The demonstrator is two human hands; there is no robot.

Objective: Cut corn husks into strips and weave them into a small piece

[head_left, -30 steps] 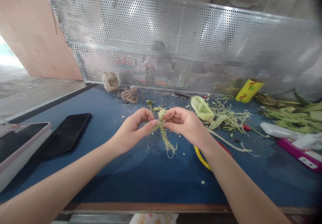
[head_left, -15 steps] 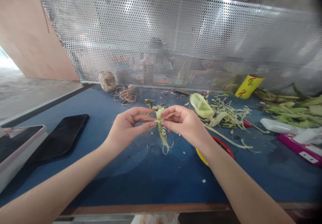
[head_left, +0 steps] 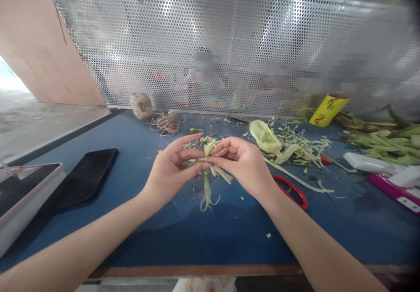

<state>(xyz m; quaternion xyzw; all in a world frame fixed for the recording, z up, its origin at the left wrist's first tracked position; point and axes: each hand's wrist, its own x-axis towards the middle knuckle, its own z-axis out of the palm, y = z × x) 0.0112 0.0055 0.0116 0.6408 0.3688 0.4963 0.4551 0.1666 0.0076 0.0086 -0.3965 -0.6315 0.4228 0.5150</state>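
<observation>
Fingers [head_left: 187, 153] of the left hand [head_left: 166, 165] are pinching a bundle of pale green strips [head_left: 208, 149] between thumb and fingertips, the index finger lifting clear above. From the right, the right hand [head_left: 246, 160] is meeting it, thumb and index fingertip closing narrowly on the same bundle, the other fingers curling in. Midway across the scene, the bundle is hanging over the blue tabletop [head_left: 183, 244], one curly end trailing toward the near side, another pointing right. Just beyond, small greenish scraps [head_left: 197, 131] are lying on the table. Near the right wrist, a red loop handle [head_left: 305, 202] is showing. Farther right, a hollow pale husk [head_left: 264, 136] is resting beside a heap of shredded strips [head_left: 300, 149], with a yellow tube [head_left: 328, 110] leaning at the far right and a purple power strip [head_left: 390, 191] lying nearer. At left, a black phone [head_left: 90, 174] is lying flat; far left, tangled twine [head_left: 166, 122] is sitting beside a rough block [head_left: 141, 106]. Behind everything, a perforated metal panel [head_left: 177, 38] is standing.
</observation>
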